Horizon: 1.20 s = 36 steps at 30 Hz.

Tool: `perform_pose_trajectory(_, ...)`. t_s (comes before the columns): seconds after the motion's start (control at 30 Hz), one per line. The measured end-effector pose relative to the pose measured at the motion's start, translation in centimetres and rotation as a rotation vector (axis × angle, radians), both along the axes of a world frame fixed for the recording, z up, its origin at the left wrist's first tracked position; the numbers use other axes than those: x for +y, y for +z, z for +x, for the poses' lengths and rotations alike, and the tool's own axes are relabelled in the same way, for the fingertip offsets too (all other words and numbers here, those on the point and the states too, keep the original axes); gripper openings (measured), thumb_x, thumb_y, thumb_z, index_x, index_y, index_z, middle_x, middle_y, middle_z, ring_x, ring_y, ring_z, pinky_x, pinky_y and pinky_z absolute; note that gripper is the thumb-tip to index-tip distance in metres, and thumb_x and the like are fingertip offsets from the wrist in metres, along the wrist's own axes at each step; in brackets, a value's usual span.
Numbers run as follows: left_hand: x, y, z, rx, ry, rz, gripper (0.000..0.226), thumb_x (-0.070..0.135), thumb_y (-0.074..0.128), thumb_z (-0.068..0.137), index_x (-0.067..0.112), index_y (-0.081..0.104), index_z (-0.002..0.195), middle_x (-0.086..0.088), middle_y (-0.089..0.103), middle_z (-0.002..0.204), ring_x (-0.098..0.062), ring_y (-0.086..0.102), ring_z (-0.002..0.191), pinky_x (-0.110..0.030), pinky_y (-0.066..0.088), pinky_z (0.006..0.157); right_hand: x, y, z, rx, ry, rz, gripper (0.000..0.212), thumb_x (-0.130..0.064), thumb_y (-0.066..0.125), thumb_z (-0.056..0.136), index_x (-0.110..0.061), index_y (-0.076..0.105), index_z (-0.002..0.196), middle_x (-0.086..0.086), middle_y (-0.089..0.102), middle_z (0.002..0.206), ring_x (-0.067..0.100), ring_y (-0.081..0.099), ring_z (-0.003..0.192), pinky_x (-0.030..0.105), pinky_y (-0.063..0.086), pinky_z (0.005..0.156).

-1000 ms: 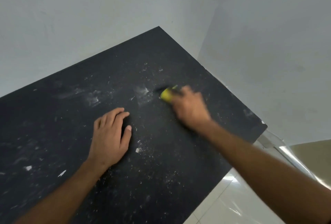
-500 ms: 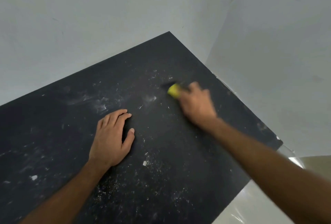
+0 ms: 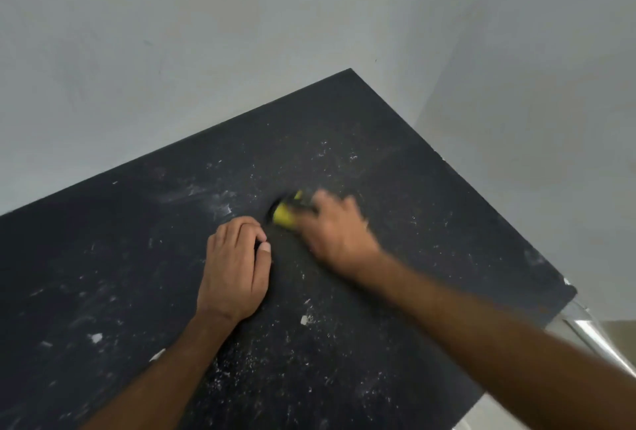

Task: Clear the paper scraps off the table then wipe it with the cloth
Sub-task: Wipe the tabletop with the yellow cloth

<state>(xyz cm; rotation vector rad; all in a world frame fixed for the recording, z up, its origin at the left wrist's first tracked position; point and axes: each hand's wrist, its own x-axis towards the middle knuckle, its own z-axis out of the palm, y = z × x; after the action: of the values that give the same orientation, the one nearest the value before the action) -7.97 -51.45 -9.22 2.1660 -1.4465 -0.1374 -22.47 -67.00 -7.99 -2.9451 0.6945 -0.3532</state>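
A: Entry. The right hand (image 3: 335,237) grips a yellow cloth (image 3: 285,215), fingers curled over it, pressing it onto the black table (image 3: 395,140). The hand is smeared with motion. Compared with half a second ago, the cloth sits closer to the left hand (image 3: 235,268), now just beside its fingertips.

B: And the left hand?

A: Resting on the table with its knuckles up and fingers curled under, thumb alongside, holding nothing I can see. Its fingers look more tucked than a second ago.

B: Change to the surface?

A: The white smear (image 3: 220,206) just beyond the left hand remains, and the cloth is at its edge. Paper scraps (image 3: 304,319) and fine white specks lie nearer the person than the left hand.

B: Meaning?

A: My judgement: wiping is under way, but the scraps are not cleared, so the job is partial.
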Motion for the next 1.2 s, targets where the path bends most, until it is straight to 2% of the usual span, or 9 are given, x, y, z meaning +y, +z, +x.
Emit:
perform_pose_trajectory(0.17,0.1,-0.2,0.0,-0.051,-0.038,0.049,0.017,0.033,0.043,0.097,0.020,0.053,0.097,0.005,0.052,0.109,-0.017,0.047,0.102,-0.035,0.037,0.092,-15.1,2.2,-2.2,0.156,-0.663,-0.002,0.035,-0.028,0.034,0.105,-0.016,0.054,0.130,0.020,0.047,0.119,0.042,0.055,0.101,0.051,0.043,0.091)
perform_pose_trajectory(0.33,0.5,0.4,-2.2,-0.089,-0.179,0.095,0.016,0.029,0.042,0.096,0.023,0.057,0.099,0.008,0.052,0.111,-0.016,0.051,0.106,-0.031,0.035,0.094,-4.2,2.7,-8.0,-0.004,-0.412,-0.003,0.049,-0.029,0.049,0.101,-0.022,0.043,0.149,0.019,0.052,0.120,0.043,0.056,0.096,0.050,0.043,0.085)
perform_pose_trajectory(0.4,0.7,0.8,-4.9,-0.043,-0.251,0.074,0.019,0.026,0.042,0.096,0.022,0.058,0.103,0.008,0.053,0.115,-0.015,0.051,0.110,-0.029,0.035,0.096,5.8,2.3,-11.6,0.107,-0.234,0.090,0.061,-0.037,0.054,0.097,-0.026,0.034,0.153,0.009,0.056,0.124,0.033,0.058,0.102,0.047,0.046,0.089)
perform_pose_trajectory(0.5,0.7,1.1,-8.9,0.071,-0.251,0.069,0.025,0.027,0.040,0.098,0.021,0.059,0.113,0.006,0.054,0.124,-0.013,0.050,0.120,-0.031,0.035,0.102,15.6,1.5,-17.5,0.199,-0.108,0.158,0.062,-0.048,0.054,0.092,-0.021,0.041,0.146,-0.004,0.059,0.109,0.017,0.063,0.089,0.034,0.052,0.078)
perform_pose_trajectory(0.63,-1.6,0.4,-12.0,0.015,-0.297,0.168,0.040,0.039,0.038,0.099,0.020,0.058,0.128,0.003,0.050,0.138,-0.017,0.045,0.133,-0.038,0.030,0.114,8.8,-0.2,-23.7,0.079,-0.275,0.049,0.045,-0.036,0.045,0.094,-0.019,0.048,0.136,0.006,0.059,0.102,0.029,0.060,0.084,0.039,0.043,0.072)
perform_pose_trajectory(0.73,-3.6,0.1,-13.4,-0.026,-0.291,0.212,0.045,0.042,0.039,0.099,0.018,0.056,0.133,0.000,0.048,0.143,-0.020,0.043,0.135,-0.043,0.029,0.117,-1.0,-0.7,-26.9,0.040,-0.502,-0.020,0.040,-0.032,0.044,0.095,-0.023,0.049,0.134,0.013,0.054,0.106,0.037,0.059,0.089,0.045,0.043,0.078)
perform_pose_trajectory(0.93,-4.0,-0.4,-13.8,-0.085,-0.240,0.213,0.044,0.043,0.040,0.099,0.020,0.056,0.133,0.001,0.048,0.144,-0.021,0.042,0.135,-0.045,0.030,0.116,-15.3,0.1,-22.8,0.015,-0.696,0.035,0.038,-0.031,0.040,0.105,-0.020,0.051,0.139,0.015,0.048,0.123,0.041,0.052,0.109,0.048,0.038,0.094)
perform_pose_trajectory(1.07,-4.1,-0.3,-13.8,-0.090,-0.236,0.211,0.043,0.042,0.040,0.100,0.019,0.057,0.133,0.001,0.048,0.144,-0.022,0.043,0.135,-0.045,0.030,0.116,-7.9,2.0,-22.7,-0.184,-0.577,-0.062,0.038,-0.020,0.053,0.102,-0.012,0.055,0.139,0.019,0.051,0.112,0.036,0.052,0.096,0.046,0.044,0.084)
perform_pose_trajectory(1.2,-4.1,-0.1,-13.9,-0.100,-0.231,0.223,0.043,0.042,0.041,0.099,0.018,0.057,0.132,0.001,0.048,0.143,-0.023,0.044,0.134,-0.046,0.031,0.115,5.5,0.9,-29.0,0.062,-0.265,0.028,0.044,-0.025,0.053,0.098,-0.018,0.051,0.141,0.013,0.052,0.117,0.031,0.049,0.095,0.044,0.044,0.077)
